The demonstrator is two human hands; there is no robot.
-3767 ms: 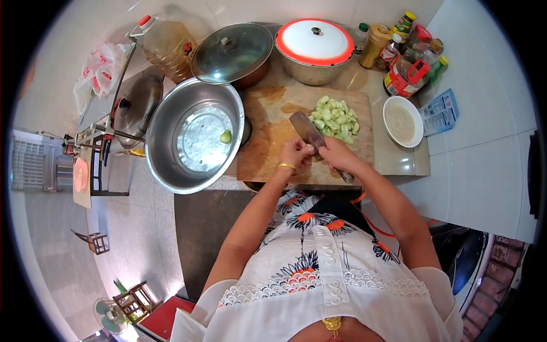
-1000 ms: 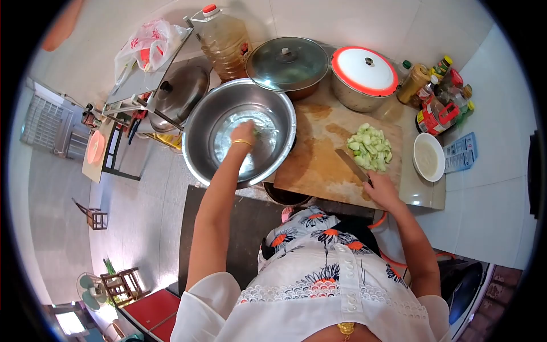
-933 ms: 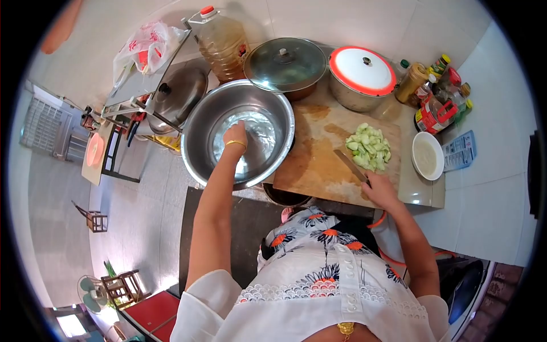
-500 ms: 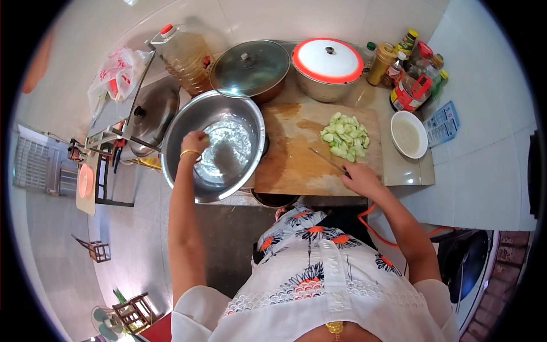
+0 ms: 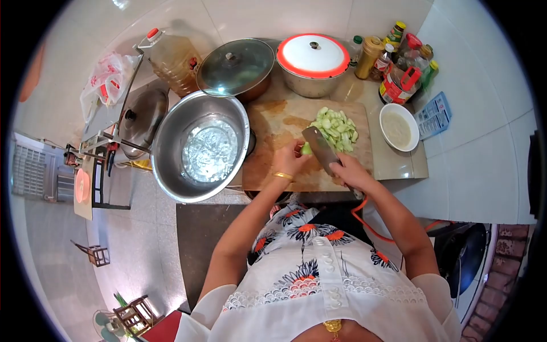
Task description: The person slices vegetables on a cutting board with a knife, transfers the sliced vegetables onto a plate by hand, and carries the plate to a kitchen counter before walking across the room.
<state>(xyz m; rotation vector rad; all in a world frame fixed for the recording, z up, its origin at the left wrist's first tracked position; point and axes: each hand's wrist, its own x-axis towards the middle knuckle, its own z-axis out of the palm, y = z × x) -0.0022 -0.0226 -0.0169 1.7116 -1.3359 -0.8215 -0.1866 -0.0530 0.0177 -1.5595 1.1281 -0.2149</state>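
Note:
My left hand [image 5: 289, 158] is over the wooden cutting board [image 5: 268, 171], its fingers closed round a small green vegetable piece [image 5: 306, 149]. In my right hand [image 5: 350, 171] is a cleaver [image 5: 320, 147], gripped by its handle. The broad blade slants up and left, its flat side showing, close beside the green piece. A heap of pale green vegetable slices [image 5: 336, 126] lies on the board just beyond the blade. To the left of the board stands a large metal basin [image 5: 162, 151] with a shiny wet bottom.
Behind the board stand a glass-lidded pot [image 5: 235, 67], a white-lidded pot [image 5: 313, 57] and an oil jug [image 5: 176, 65]. On the right are a white bowl [image 5: 399, 126] of cloudy liquid and several seasoning bottles [image 5: 399, 74]. A wok [image 5: 464, 262] sits lower right.
My left hand has moved right, out of the basin to the board, with the green piece in it. The cleaver has been raised and turned, so its flat side now shows.

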